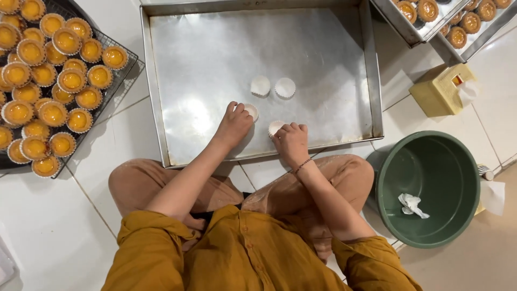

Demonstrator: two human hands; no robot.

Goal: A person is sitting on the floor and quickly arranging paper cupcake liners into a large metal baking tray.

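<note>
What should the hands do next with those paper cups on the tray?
Probably let go of the two near cups and start a third pair. The left hand and right hand each rest on a white paper cup in the metal tray, below two cups already set.

Your tray (pixel 161 108) lies on the floor straight ahead of your knees, holding four paper cups: two (pixel 273 87) side by side near its middle, and one under each hand, the left hand (pixel 234 125) and right hand (pixel 291 141) (both at the near edge). The rack of tarts (pixel 48 81) sits left of the tray; the basin (pixel 428 188) sits right, with the box (pixel 441 90) behind it.
</note>
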